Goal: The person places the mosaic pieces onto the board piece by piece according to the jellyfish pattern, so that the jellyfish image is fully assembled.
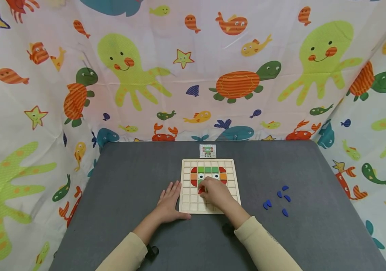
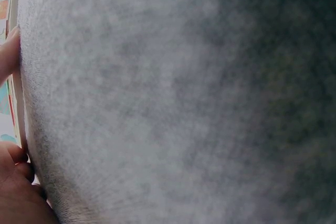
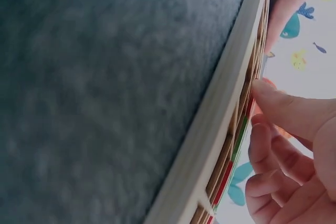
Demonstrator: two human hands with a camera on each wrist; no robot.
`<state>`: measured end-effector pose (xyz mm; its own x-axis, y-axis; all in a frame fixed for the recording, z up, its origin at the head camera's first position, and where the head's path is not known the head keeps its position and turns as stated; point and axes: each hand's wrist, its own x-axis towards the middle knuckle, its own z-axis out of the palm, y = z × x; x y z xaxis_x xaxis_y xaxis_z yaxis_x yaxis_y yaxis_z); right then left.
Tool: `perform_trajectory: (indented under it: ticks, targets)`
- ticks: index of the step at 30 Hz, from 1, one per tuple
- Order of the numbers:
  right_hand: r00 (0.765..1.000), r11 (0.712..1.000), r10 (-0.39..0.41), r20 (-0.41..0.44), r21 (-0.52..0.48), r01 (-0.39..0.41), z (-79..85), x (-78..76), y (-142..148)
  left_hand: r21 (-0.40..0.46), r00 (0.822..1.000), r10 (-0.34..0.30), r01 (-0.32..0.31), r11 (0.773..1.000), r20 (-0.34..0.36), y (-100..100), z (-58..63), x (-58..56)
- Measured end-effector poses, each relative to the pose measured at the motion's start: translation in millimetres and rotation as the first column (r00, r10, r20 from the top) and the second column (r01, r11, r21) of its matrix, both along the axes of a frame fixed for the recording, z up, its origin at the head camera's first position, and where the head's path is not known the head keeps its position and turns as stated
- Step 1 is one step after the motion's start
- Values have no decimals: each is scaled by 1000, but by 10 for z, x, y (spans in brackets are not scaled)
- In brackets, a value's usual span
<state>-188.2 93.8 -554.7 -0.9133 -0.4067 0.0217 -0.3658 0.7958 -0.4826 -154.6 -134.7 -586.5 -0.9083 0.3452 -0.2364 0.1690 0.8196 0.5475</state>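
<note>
A wooden grid board (image 1: 187, 207) lies on the table, with red, orange and green tiles and two eye tiles (image 1: 215, 176) set in its upper middle. Over the board, my right hand (image 1: 217, 192) has thumb and forefinger at a small red tile (image 1: 201, 191), pinching it at the grid. In the right wrist view the thumb (image 3: 283, 106) meets a red tile low in the grid, and the other fingers are curled. My left hand (image 1: 170, 203) lies flat, fingers spread, against the board's left edge, thumb near its front corner. The right hand covers some grid cells.
Several blue half-round tiles (image 1: 285, 212) lie loose on the grey table (image 1: 128, 180) to the right of the board. A small picture card (image 1: 208, 151) is behind the board. A curtain (image 1: 165, 71) printed with sea animals hangs around the table.
</note>
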Motion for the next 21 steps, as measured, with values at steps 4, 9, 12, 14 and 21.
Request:
perform_trajectory:
  ticks: [4,9,12,14,21]
  targets:
    - [999,999,-34,-7,-31,34,49,13,72,2,1000,0,0,1000,6,8,-1,-4]
    - [996,994,-92,3,-61,92,154,7,238,4,1000,-3,3,1000,9,5,-15,-1]
    - [991,989,-130,-22,-70,129,207,18,366,4,1000,-5,5,1000,7,6,-15,3]
    - [987,986,-154,-41,-76,151,240,36,460,15,1000,-4,4,1000,1,4,-14,4]
    - [972,973,-221,-74,-83,215,325,108,870,12,1000,-6,6,1000,4,8,10,12]
